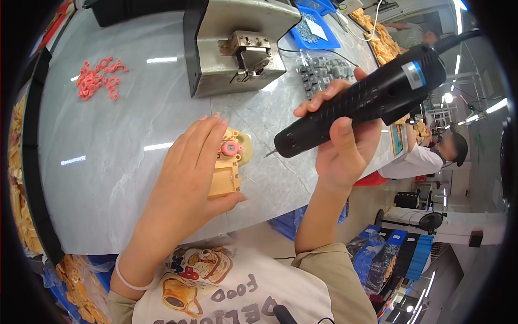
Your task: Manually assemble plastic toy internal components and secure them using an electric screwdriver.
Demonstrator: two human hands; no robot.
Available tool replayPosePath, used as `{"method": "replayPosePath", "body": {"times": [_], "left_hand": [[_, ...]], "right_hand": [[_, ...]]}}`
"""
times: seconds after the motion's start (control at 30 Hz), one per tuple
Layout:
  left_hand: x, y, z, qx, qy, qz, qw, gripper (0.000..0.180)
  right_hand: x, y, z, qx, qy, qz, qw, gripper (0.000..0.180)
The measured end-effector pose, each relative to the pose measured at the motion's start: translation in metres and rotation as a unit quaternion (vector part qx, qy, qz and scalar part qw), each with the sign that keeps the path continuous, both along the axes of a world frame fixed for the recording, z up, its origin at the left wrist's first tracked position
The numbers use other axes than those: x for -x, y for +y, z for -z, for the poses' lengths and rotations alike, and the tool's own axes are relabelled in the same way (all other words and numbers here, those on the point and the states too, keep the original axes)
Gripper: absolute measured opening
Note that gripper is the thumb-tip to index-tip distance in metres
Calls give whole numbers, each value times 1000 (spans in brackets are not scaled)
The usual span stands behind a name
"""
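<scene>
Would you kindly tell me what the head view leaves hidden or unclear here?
- Left part of the beige plastic part: covered by the left hand.
- Driver tip of the black electric screwdriver in the right hand: too small to identify.
- Contents of the blue tray: too small.

1. A clear plastic bag [322, 72] of grey parts lies near the worktop's far right edge.
2. A blue tray [313, 29] with a white paper slip [317, 29] sits beyond it, towards the far right corner.
3. A small silver-blue label band [414, 75] wraps the black power screwdriver [367, 101].
</scene>
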State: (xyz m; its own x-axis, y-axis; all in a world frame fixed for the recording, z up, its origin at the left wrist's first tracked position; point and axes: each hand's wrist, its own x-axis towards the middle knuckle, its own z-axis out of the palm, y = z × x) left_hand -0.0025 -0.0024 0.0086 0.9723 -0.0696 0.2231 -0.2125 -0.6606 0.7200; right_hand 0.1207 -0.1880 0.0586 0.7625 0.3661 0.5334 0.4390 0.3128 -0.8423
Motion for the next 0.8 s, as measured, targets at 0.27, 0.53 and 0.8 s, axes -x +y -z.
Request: {"method": "replayPosePath", "body": {"times": [0.27,0.53,0.8], "left_hand": [[0,1,1,-16,2,-6,1000,94],[-2,-1,11,7,-23,-17,1000,94],[-2,-1,11,36,-15,-12,999,92]], "right_hand": [[-3,5,7,-52,-35,29,998,60],[-7,-9,-17,-51,-13,-26,998,74],[-7,2,-33,-107,19,-163,981,74]]}}
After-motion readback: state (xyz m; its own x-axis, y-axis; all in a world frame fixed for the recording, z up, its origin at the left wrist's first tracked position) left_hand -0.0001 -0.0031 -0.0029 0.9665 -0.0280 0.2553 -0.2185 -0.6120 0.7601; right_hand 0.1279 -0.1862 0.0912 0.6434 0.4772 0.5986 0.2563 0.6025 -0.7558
